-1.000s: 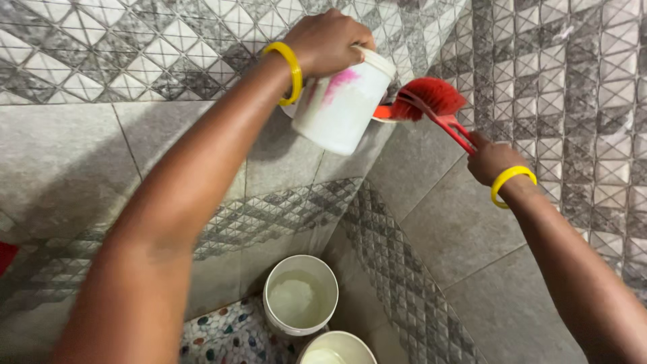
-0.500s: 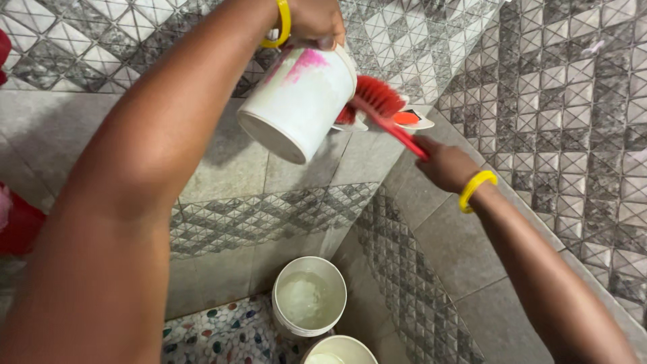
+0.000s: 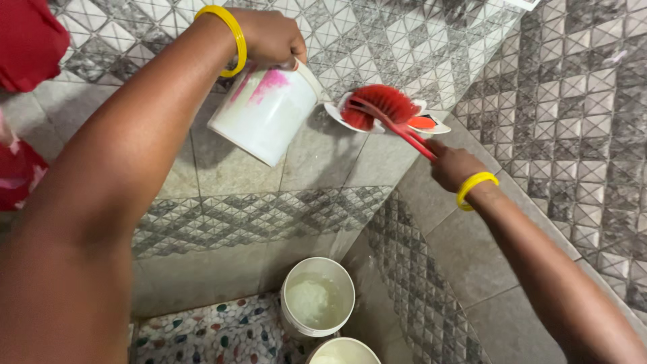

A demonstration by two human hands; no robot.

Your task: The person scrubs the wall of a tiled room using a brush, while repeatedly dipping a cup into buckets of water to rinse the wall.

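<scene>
My left hand (image 3: 269,37) grips the rim of a small white bucket (image 3: 263,114) smeared with pink, holding it tilted against the tiled wall. My right hand (image 3: 450,165) holds the handle of a red brush (image 3: 381,106). Its bristles rest on a white corner shelf (image 3: 404,125) where the two walls meet. An orange piece (image 3: 422,123) lies on that shelf beside the brush. Both wrists wear a yellow bangle.
Grey patterned tile walls meet in a corner. Below stands a white bucket (image 3: 317,296) holding foamy water, with another white bucket rim (image 3: 344,350) at the bottom edge. The floor (image 3: 209,334) is pebble mosaic. Red cloth (image 3: 27,40) shows at the upper left.
The pink-smeared bucket has moved left, away from the brush. The brush now rests on the corner shelf instead of against the bucket. The view has shifted right and down.
</scene>
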